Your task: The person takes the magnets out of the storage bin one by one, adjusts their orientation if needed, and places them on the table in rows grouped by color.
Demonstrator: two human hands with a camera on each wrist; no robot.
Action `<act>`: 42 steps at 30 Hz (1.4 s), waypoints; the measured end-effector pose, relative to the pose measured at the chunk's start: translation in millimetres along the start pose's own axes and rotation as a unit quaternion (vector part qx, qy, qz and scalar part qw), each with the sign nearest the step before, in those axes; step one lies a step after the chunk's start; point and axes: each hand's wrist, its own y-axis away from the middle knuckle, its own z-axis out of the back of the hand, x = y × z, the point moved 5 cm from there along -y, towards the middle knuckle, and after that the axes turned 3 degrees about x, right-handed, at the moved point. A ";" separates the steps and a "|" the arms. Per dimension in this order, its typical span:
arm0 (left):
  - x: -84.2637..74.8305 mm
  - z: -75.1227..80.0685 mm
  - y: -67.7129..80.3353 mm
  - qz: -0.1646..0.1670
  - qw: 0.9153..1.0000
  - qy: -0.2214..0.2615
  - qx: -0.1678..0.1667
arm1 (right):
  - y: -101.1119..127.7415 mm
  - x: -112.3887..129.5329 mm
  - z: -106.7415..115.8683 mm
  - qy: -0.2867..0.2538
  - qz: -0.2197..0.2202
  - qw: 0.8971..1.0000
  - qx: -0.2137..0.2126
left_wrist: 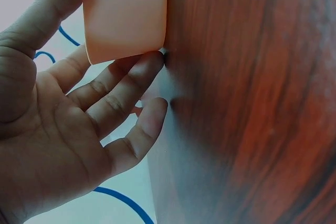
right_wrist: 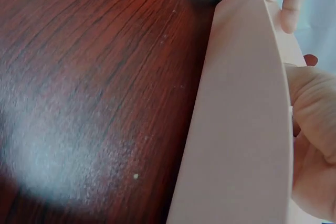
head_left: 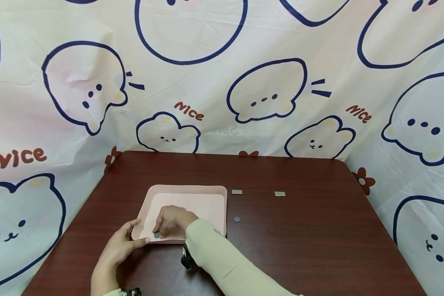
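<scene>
A shallow pale pink tray (head_left: 192,189) lies on the brown table, left of the middle. My left hand (head_left: 117,246) holds its near left corner, thumb on the front rim and fingers against the left side. From the left wrist view, the same hand (left_wrist: 79,98) spans the tray's corner (left_wrist: 126,14). Inside the tray, my right hand (head_left: 173,218) has its fingers bent downward and pinches a small round grey-green disc (head_left: 157,234) near the front left corner. In the right wrist view the tray wall (right_wrist: 236,114) partly hides the right hand (right_wrist: 315,114).
Another small round disc (head_left: 237,219) lies on the table (head_left: 299,246) right of the tray. Behind it are two small light rectangular pieces, one (head_left: 237,192) beside the tray and another (head_left: 280,194) further right. A cartoon-printed cloth (head_left: 214,86) hangs around the table's back and sides.
</scene>
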 end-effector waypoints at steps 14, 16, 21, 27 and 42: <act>0.8 -0.1 1.1 0.003 1.000 -0.006 0.005 | 9.7 -3.4 11.4 -0.129 0.076 0.987 0.061; 1.5 -0.4 1.2 0.005 1.000 -0.004 0.006 | 11.9 -3.6 13.8 -0.126 0.084 0.986 0.066; 1.2 0.4 -0.6 0.007 1.000 -0.010 0.003 | 19.2 -4.5 25.0 -0.128 0.101 0.985 0.054; 2.2 -0.1 -1.3 0.015 1.000 -0.011 0.003 | 29.1 -7.9 32.7 -0.150 0.105 0.982 0.048; 3.0 0.6 1.8 0.012 1.000 -0.010 -0.005 | 45.9 -14.0 45.4 -0.077 0.109 0.991 -0.005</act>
